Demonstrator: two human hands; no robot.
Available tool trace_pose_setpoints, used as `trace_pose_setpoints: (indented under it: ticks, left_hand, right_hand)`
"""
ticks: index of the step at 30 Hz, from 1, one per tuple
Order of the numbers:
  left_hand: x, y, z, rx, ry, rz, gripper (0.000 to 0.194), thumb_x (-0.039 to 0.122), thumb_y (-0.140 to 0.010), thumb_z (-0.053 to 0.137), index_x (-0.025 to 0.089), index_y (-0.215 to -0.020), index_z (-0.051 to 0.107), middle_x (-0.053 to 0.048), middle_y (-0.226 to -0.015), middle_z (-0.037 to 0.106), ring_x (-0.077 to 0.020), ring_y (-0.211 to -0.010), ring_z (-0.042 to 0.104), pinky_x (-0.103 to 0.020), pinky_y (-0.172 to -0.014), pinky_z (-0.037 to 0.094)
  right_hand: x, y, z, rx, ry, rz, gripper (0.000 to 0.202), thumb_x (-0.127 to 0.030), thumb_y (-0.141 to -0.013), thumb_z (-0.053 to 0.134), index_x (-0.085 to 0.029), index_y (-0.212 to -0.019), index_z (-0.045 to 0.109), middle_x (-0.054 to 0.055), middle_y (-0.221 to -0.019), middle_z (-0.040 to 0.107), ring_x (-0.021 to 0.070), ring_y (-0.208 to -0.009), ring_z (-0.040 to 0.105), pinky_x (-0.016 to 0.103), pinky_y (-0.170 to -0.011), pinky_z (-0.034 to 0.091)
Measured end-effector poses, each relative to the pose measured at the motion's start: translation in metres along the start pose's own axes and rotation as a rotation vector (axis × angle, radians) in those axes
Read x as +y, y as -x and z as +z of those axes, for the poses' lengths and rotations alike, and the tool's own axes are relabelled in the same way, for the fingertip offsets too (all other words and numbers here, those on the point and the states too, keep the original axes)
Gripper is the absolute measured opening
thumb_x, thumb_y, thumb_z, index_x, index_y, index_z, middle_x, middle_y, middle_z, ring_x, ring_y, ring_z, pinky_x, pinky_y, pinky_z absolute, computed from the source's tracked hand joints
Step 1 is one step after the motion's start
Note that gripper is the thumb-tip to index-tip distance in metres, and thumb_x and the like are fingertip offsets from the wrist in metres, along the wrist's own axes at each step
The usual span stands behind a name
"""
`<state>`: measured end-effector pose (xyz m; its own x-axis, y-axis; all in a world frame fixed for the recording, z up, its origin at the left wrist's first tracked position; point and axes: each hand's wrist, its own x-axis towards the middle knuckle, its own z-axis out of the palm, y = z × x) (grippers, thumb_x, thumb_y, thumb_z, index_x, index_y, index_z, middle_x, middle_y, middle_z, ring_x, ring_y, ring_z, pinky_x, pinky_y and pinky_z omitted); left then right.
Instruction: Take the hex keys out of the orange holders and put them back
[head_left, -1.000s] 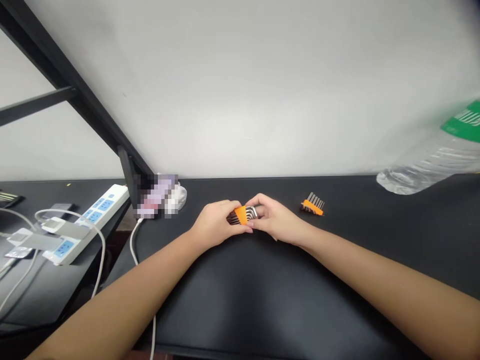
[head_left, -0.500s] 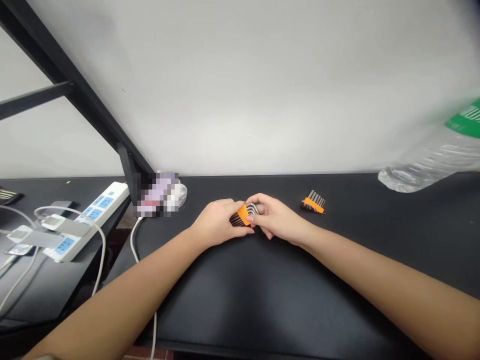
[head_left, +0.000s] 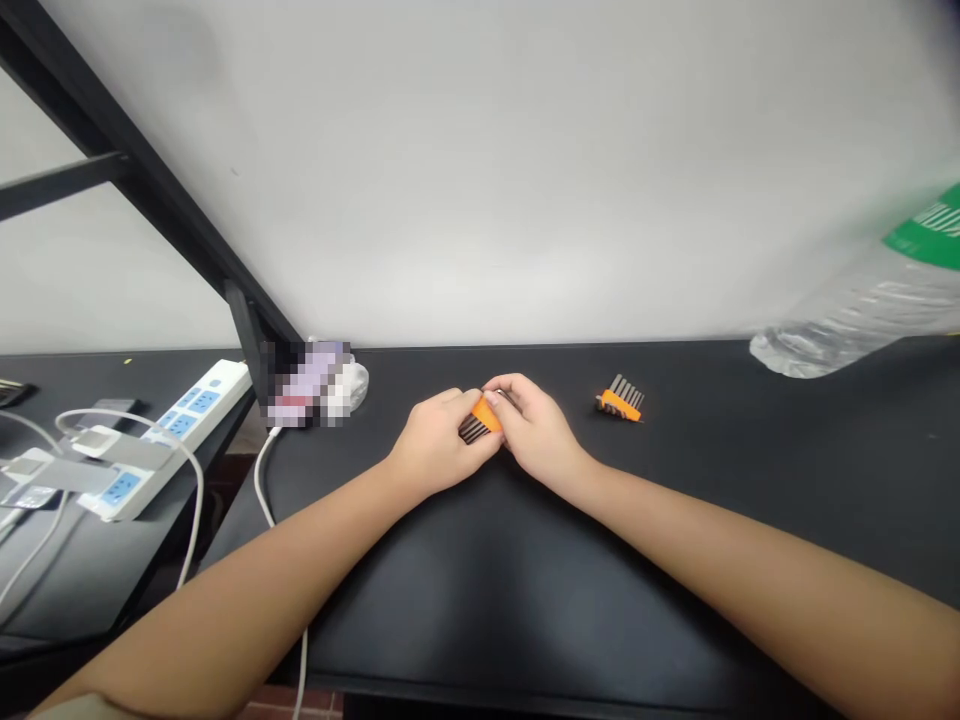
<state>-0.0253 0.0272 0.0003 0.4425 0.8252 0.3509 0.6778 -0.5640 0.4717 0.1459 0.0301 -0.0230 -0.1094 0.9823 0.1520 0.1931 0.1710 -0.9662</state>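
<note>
Between my two hands is a hex key set point(head_left: 487, 414), several metal L-shaped keys in an orange holder. My left hand point(head_left: 442, 440) is wrapped round its left side, fingers at the far edge and thumb at the near edge. Over the bent ends on the right, my right hand point(head_left: 536, 425) is closed and hides most of them. A second orange holder with hex keys point(head_left: 622, 400) lies on the black table point(head_left: 525, 600), to the right of and apart from my right hand.
A large clear bottle point(head_left: 832, 335) with a green label leans in at the right by the wall. On the left are a white power strip point(head_left: 165, 440) with plugs and cables, a black metal frame point(head_left: 165, 210), and a white crumpled bag point(head_left: 351, 388) beside a blurred-out patch.
My right hand has closed further over the bent ends of the hex keys, covering more of them. The whole view has shifted slightly.
</note>
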Motion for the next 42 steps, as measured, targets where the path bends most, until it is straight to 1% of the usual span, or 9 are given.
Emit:
trace_pose_setpoints:
  ticks: [9,17,21,25,28,31,35,38,42]
  left_hand:
    - [-0.004,-0.001,-0.003,-0.025,-0.104,-0.032,0.026,0.046,-0.088,0.067,0.021,-0.085,0.062,-0.003,-0.079,0.059,-0.0187,-0.078,0.055,-0.032,-0.074,0.045]
    - [-0.011,-0.001,-0.006,-0.158,-0.207,-0.033,0.025,0.045,-0.086,0.068,0.021,-0.081,0.062,-0.005,-0.081,0.060,-0.0206,-0.077,0.056,-0.034,-0.072,0.045]
    - [-0.012,0.000,-0.010,-0.188,-0.259,-0.033,0.025,0.045,-0.086,0.068,0.022,-0.092,0.067,-0.006,-0.089,0.060,-0.0227,-0.083,0.056,-0.036,-0.074,0.045]
    - [-0.017,0.003,-0.011,-0.198,-0.242,-0.053,0.033,0.048,-0.087,0.068,0.025,-0.110,0.071,-0.007,-0.103,0.062,-0.0251,-0.094,0.056,-0.039,-0.082,0.047]
    - [-0.023,0.005,-0.011,-0.207,-0.221,-0.059,0.047,0.052,-0.088,0.069,0.026,-0.127,0.068,-0.007,-0.110,0.063,-0.0262,-0.102,0.056,-0.042,-0.090,0.047]
    - [-0.028,0.004,-0.012,-0.240,-0.222,-0.058,0.056,0.057,-0.088,0.068,0.025,-0.134,0.066,-0.009,-0.115,0.063,-0.0274,-0.106,0.056,-0.043,-0.092,0.047]
    - [-0.028,0.003,-0.017,-0.287,-0.243,-0.027,0.059,0.060,-0.089,0.065,0.026,-0.138,0.064,-0.009,-0.117,0.062,-0.0281,-0.105,0.055,-0.043,-0.089,0.047]
    - [-0.026,0.003,-0.020,-0.296,-0.257,-0.008,0.056,0.057,-0.091,0.063,0.027,-0.139,0.063,-0.010,-0.117,0.061,-0.0278,-0.104,0.056,-0.043,-0.087,0.046]
    - [-0.025,0.004,-0.021,-0.299,-0.254,0.002,0.052,0.053,-0.093,0.061,0.028,-0.139,0.063,-0.010,-0.115,0.062,-0.0274,-0.102,0.055,-0.042,-0.087,0.046]
  right_hand:
    - [0.004,-0.009,-0.011,0.027,0.087,0.031,0.025,-0.045,-0.100,0.051,-0.025,-0.108,0.063,0.003,-0.098,0.070,0.0208,-0.086,0.065,0.034,-0.075,0.051]
    - [-0.004,-0.014,-0.028,-0.245,0.945,-0.154,0.027,-0.035,-0.106,0.040,-0.023,-0.108,0.064,0.008,-0.090,0.071,0.0232,-0.076,0.065,0.033,-0.066,0.042]
    - [-0.004,-0.008,-0.035,-0.259,1.176,-0.226,0.035,-0.040,-0.107,0.038,-0.025,-0.120,0.067,0.010,-0.102,0.067,0.0200,-0.067,0.062,0.032,-0.059,0.040]
    - [-0.001,-0.001,-0.044,-0.299,1.170,-0.308,0.044,-0.042,-0.108,0.032,-0.026,-0.132,0.065,0.011,-0.114,0.065,0.0201,-0.073,0.062,0.034,-0.063,0.046]
    - [0.003,0.005,-0.046,-0.307,1.170,-0.398,0.052,-0.050,-0.106,0.036,-0.020,-0.142,0.058,0.017,-0.133,0.062,0.0322,-0.107,0.062,0.045,-0.083,0.051]
    - [0.008,0.011,-0.044,-0.319,1.157,-0.439,0.067,-0.059,-0.103,0.039,-0.014,-0.152,0.046,0.020,-0.154,0.050,0.0406,-0.136,0.045,0.057,-0.102,0.044]
    - [0.011,0.015,-0.043,-0.355,1.138,-0.411,0.072,-0.060,-0.102,0.041,-0.012,-0.156,0.041,0.021,-0.161,0.042,0.0414,-0.145,0.038,0.060,-0.110,0.039]
    - [0.005,0.014,-0.043,-0.326,1.064,-0.428,0.062,-0.054,-0.101,0.048,-0.017,-0.151,0.049,0.020,-0.158,0.046,0.0401,-0.143,0.042,0.061,-0.110,0.041]
    - [-0.006,0.012,-0.042,-0.409,0.892,-0.616,0.030,-0.032,-0.100,0.055,-0.027,-0.125,0.071,0.012,-0.148,0.057,0.0334,-0.138,0.048,0.055,-0.111,0.042]
